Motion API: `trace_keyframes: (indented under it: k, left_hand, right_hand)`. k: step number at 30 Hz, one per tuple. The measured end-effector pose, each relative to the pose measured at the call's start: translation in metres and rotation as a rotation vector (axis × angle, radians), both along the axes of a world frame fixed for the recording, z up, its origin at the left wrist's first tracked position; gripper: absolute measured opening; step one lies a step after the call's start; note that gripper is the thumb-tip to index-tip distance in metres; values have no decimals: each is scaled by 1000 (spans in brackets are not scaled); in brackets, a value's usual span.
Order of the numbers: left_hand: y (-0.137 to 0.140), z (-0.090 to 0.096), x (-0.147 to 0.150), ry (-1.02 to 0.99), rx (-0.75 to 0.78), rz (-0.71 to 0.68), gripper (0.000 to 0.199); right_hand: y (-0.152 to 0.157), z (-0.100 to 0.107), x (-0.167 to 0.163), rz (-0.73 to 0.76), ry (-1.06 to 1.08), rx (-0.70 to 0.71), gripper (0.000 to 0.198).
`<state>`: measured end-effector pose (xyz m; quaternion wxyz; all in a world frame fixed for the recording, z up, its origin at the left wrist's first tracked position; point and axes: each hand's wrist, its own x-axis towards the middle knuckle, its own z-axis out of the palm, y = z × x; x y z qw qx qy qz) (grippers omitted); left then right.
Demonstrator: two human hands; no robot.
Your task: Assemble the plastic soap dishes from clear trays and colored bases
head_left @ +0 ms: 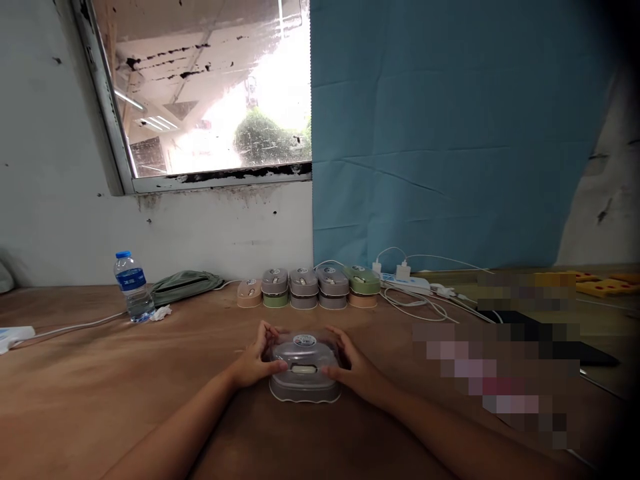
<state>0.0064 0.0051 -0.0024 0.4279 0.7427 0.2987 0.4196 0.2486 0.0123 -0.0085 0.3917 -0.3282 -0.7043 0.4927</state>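
A grey lidded plastic box (305, 387) with a see-through cover stands on the brown tabletop in front of me. It has an oval white label on top and a pale oblong catch at the front. My left hand (259, 360) grips its left side, the thumb lying on the front near the catch. On the right side my right hand (353, 365) mirrors this, thumb on the front and fingers curled round toward the back. The far fingertips of both hands are partly hidden behind the box.
Along the wall stand several similar boxes, mostly stacked: a peach one (249, 294), grey ones (303, 282) and a green-topped one (363, 280). A water bottle (133, 288) and a green pouch (187, 289) are at left. A power strip (406, 283) with white cables lies at right.
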Motion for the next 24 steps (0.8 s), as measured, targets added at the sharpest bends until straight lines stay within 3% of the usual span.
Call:
trace_keyframes:
  k: [3,6,10,13,18,21,24]
  left_hand:
    - [-2,3,1,-35,147,83,48]
    - [-1,5,-1,8,398,192,51]
    - [4,4,-9,265,865,341,41]
    - [9,2,-16,492,1087,443,27]
    - [21,2,-39,727,1152,745,26]
    - [25,5,-63,835,1061,904,38]
    - [26,7,-89,1006,920,949,54]
  right_hand:
    - [4,-3,-2,-17,50,-35,71]
    - [7,-5,-3,-15,79,-37,66]
    - [9,-7,-2,-21,81,-43,56]
    - [10,-6,-2,-30,75,-55,51]
    - [9,-4,-2,-28,60,-64,47]
    - [8,-2,-2,-25,39,-57,44]
    - [7,1,-2,-30,45,-65,39]
